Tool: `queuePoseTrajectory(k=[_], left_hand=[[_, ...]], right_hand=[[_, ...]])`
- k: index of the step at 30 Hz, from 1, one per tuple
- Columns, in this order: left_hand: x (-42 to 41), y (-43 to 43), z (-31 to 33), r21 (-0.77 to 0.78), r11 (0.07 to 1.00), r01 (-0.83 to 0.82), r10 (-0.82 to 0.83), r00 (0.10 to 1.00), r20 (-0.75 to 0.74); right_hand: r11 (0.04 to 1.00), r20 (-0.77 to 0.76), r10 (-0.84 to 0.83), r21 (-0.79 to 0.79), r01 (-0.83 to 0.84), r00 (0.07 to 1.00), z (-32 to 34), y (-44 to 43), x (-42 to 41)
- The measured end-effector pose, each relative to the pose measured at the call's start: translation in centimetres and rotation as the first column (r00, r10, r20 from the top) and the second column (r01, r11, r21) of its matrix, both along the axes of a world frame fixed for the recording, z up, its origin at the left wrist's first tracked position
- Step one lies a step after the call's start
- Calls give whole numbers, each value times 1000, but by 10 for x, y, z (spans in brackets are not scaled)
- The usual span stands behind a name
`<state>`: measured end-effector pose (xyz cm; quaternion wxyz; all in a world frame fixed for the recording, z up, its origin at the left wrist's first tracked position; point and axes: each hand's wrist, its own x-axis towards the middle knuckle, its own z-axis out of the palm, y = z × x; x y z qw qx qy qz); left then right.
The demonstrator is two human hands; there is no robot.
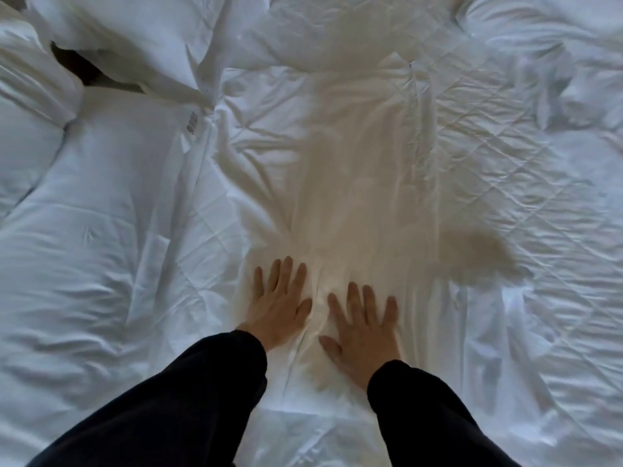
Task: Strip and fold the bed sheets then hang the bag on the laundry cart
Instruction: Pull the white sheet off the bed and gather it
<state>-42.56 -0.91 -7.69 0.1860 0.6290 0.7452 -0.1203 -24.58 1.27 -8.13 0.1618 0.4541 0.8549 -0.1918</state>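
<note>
Both hands lie flat on a white bed sheet that runs as a long, narrow, creased band up the middle of the bed, from the near edge toward the far side. The left hand presses palm down on the band's left part, its fingers straight and slightly spread, holding nothing. The right hand lies just beside it, a little nearer the person, also palm down with straight, spread fingers and nothing in its grasp. A raised wrinkle of cloth runs between the two hands. Both arms wear black sleeves.

A brownish shadow falls over the sheet's middle and spreads to the right of the hands.

To the right of the band the quilted mattress pad lies bare, its diamond stitching visible. Left of the band a plump white pillow rests on the bed, with a small printed label at its far right corner. Behind it lies more crumpled white bedding, with a dark gap beside it. Another rumpled white heap sits at the far right.
</note>
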Motion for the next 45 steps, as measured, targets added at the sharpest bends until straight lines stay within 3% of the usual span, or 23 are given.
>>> queuePoseTrajectory(k=[4, 9, 17, 21, 24, 27, 31, 39, 45], left_hand=[[4, -17, -20, -38, 999, -3, 2, 1000, -22], [0, -8, -38, -52, 999, 12, -12, 1000, 9], [1, -15, -19, -47, 998, 30, -27, 999, 45], [1, -55, 6, -23, 987, 160, -157, 984, 84], [-1, -87, 12, -6, 948, 319, -318, 945, 82], [-3, -95, 5, -30, 923, 383, -382, 924, 27], [12, -90, 3, -33, 932, 361, -363, 931, -50], [22, -113, 22, 24, 956, 292, -289, 953, -88], [36, -189, 44, 49, 961, 270, -268, 962, -47]], right_hand=[[995, 48, 56, 79, -60, 997, -17, 9, -3], [999, 66, 25, 22, -26, 997, -29, 14, -1], [998, 68, 24, 65, -29, 997, -7, 1, -1], [986, -27, 121, 115, -117, 992, 9, -56, 27], [967, 12, 216, 135, -216, 976, 11, -82, 55], [983, 38, 99, 151, -103, 994, 10, -75, 52], [976, 65, -30, 216, 15, 997, 7, -74, 31], [967, 72, 16, 253, -33, 997, 49, -74, 21], [984, 84, 130, 112, -139, 988, 68, -133, 36]])
